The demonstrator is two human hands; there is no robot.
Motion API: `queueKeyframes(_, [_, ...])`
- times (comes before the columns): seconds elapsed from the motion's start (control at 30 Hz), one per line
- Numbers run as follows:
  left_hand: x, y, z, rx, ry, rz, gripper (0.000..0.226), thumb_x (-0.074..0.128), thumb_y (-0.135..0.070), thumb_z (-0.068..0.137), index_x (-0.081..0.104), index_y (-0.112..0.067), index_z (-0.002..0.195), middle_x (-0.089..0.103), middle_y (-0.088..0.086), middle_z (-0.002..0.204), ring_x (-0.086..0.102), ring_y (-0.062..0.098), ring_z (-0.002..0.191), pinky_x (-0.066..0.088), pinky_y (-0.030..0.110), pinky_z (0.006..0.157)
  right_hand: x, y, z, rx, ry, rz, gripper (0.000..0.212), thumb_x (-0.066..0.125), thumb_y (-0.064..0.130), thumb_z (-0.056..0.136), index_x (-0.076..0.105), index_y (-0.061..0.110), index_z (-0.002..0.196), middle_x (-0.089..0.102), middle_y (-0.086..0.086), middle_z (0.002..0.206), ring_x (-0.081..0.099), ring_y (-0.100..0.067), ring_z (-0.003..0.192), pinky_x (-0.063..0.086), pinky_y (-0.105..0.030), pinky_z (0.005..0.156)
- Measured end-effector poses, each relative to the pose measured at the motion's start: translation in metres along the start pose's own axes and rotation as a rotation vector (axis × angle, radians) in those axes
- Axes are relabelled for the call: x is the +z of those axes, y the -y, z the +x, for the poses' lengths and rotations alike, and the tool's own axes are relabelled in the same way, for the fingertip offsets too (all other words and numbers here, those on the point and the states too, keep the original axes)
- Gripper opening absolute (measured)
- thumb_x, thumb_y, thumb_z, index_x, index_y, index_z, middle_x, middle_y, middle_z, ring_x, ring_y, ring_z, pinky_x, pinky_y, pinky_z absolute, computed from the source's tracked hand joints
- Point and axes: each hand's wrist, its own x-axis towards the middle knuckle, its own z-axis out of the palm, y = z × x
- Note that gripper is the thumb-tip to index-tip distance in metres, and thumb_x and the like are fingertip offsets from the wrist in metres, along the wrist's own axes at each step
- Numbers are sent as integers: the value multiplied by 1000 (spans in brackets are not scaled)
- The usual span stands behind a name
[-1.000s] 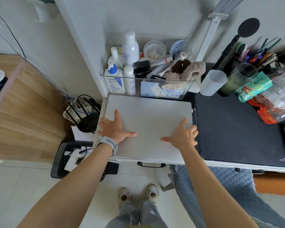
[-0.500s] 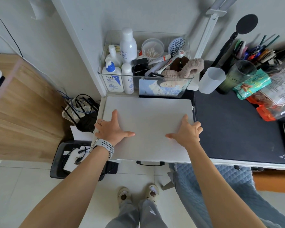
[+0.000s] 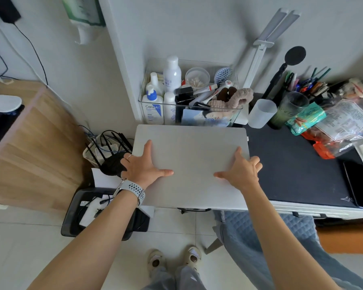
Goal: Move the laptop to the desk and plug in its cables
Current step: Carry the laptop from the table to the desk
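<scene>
The closed silver laptop (image 3: pixel 193 151) lies flat on the left end of the desk (image 3: pixel 302 207), partly over the black desk mat (image 3: pixel 298 164). My left hand (image 3: pixel 143 166), with a watch on its wrist, grips the laptop's left edge, thumb on the lid. Over at the laptop's right edge my right hand (image 3: pixel 242 170) holds on, its fingers curled over the side. No cable is visibly plugged into the laptop.
A clear organiser box (image 3: pixel 147 97) of bottles and toiletries stands just behind the laptop. A white cup (image 3: pixel 261 113), a dark glass and snack bags (image 3: pixel 340 124) sit at the back right. A black router (image 3: pixel 111 162) with tangled cables and a floor bin (image 3: pixel 71 222) are left of the desk.
My right hand has slid right to the laptop's right edge and curled over it. The left hand stays at the left edge. The laptop has hardly moved.
</scene>
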Motion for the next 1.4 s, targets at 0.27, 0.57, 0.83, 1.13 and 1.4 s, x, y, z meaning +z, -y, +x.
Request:
queueKeyframes(0.27, [-64, 38, -47, 14, -176, -83, 122, 80, -70, 40, 11, -53, 139, 25, 30, 141, 20, 44, 131, 31, 62, 101, -16, 47, -60, -168, -69, 0, 119, 83, 52, 58, 4, 33, 146, 12, -20, 141, 15, -36, 128, 38, -56, 98])
queueKeyframes(0.57, [-146, 147, -150, -175, -429, -219, 123, 82, -66, 43, 11, -47, 142, 41, 26, 135, 24, 40, 130, 31, 55, 103, 12, 134, -155, -542, 40, -11, 120, 83, 51, 58, 4, 33, 147, 14, -19, 139, 13, -37, 130, 35, -57, 101])
queueKeyframes(0.83, [-226, 278, -239, -440, -658, -211, 124, 76, -76, 41, 5, -50, 139, 26, 34, 139, 15, 45, 131, 27, 63, 102, 84, 243, -274, -872, 194, -14, 116, 82, 50, 58, 7, 31, 145, 17, -17, 134, 14, -36, 128, 34, -53, 103])
queueKeyframes(1.13, [-318, 454, -279, -585, -800, -250, 125, 68, -83, 37, 7, -49, 140, 40, 31, 133, 23, 46, 130, 26, 57, 103, 193, 384, -406, -1122, 224, -111, 115, 77, 57, 59, 5, 30, 144, 13, -19, 140, 16, -41, 130, 34, -56, 101])
queueKeyframes(1.4, [-392, 556, -244, -618, -803, -238, 133, 56, -93, 22, 6, -52, 138, 44, 31, 126, 32, 46, 125, 33, 61, 100, 259, 489, -456, -1177, 223, -126, 112, 76, 56, 62, 6, 27, 145, 14, -19, 138, 14, -40, 130, 31, -53, 105])
